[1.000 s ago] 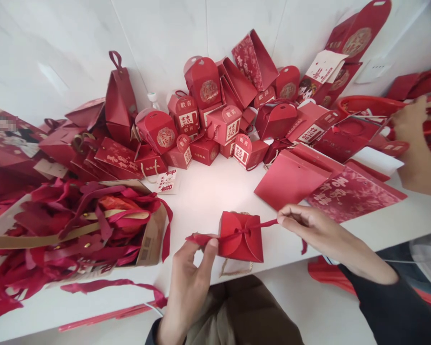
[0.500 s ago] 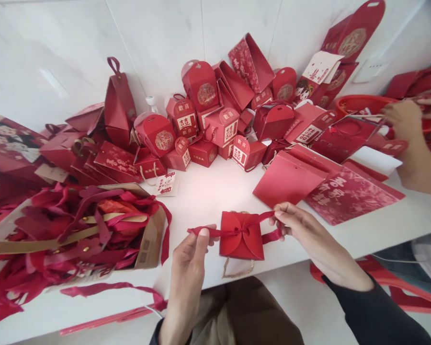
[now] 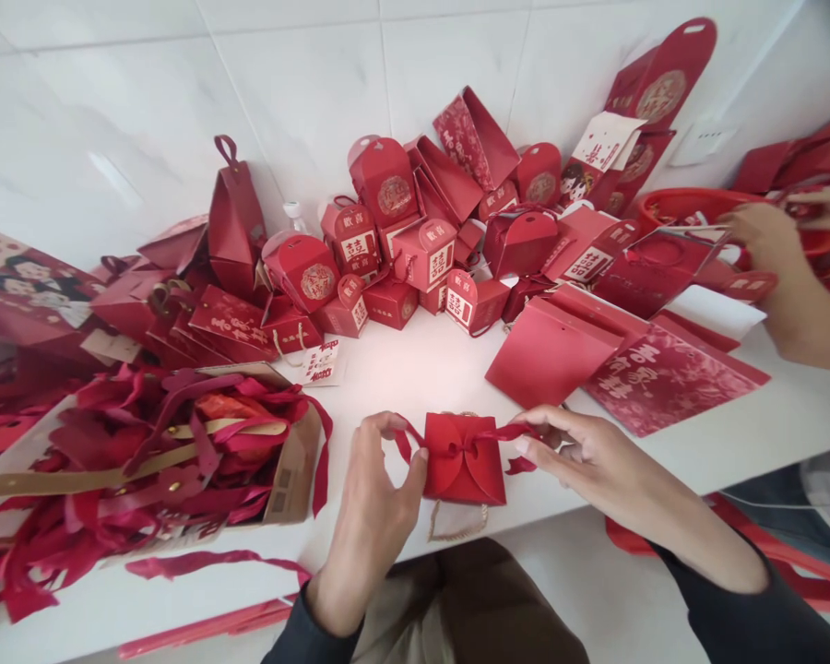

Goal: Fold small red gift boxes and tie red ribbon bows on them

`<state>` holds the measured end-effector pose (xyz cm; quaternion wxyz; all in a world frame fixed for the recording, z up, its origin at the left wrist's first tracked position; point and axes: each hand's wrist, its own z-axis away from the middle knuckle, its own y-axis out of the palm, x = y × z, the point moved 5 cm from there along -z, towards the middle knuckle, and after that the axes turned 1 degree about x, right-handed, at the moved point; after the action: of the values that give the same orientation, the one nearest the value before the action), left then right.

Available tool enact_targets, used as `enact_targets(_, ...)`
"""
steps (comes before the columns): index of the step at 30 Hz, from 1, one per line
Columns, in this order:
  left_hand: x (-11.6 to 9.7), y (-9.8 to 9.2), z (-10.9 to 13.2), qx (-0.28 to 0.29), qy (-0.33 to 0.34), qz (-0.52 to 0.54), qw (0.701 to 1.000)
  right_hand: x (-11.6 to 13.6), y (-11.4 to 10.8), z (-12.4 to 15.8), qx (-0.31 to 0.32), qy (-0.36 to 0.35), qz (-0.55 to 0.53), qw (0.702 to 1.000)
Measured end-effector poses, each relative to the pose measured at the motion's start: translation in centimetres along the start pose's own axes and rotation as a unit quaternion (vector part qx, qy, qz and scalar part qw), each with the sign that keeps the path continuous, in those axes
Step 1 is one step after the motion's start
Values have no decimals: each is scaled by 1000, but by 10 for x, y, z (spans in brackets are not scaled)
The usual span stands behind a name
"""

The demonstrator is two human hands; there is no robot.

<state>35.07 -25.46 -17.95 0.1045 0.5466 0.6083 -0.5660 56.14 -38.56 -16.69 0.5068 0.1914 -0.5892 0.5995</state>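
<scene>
A small red box with rounded flaps lies near the table's front edge, a rope handle showing at its front. A dark red ribbon passes through the flaps and is crossed at the middle. On the box's left side my left hand has thumb and forefinger apart, the ribbon's left end looping by the fingertips; whether it grips the end is unclear. To the right, my right hand pinches the ribbon's right part between thumb and fingers. A loose piece of ribbon hangs below those fingertips.
A cardboard box full of ribbons stands at the left. Several red gift boxes are piled along the wall. Flat red bags lie at the right. Another person's hand is by a red basin at the far right.
My left hand has opened its thumb away from the forefinger and moved closer to the box. My right hand has shifted slightly down, its fingers now over the ribbon. The camera view has tilted slightly.
</scene>
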Motion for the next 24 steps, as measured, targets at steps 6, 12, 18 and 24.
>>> enact_targets(6, 9, 11, -17, 101, 2, 2, 995, 8, -4, 4, -20, -44, 13, 999)
enact_targets(12, 13, 19, -28, 201, 34, 33, 979, 6, -11, 0, -78, -84, 75, 991)
enact_targets(18, -1, 7, -30, 161, -28, 76, 984, 7, -9, 2, -41, -41, 63, 996)
enact_targets(24, -20, 17, -28, 202, -123, 270, 933, 25, -4, 5, -20, -56, 10, 998)
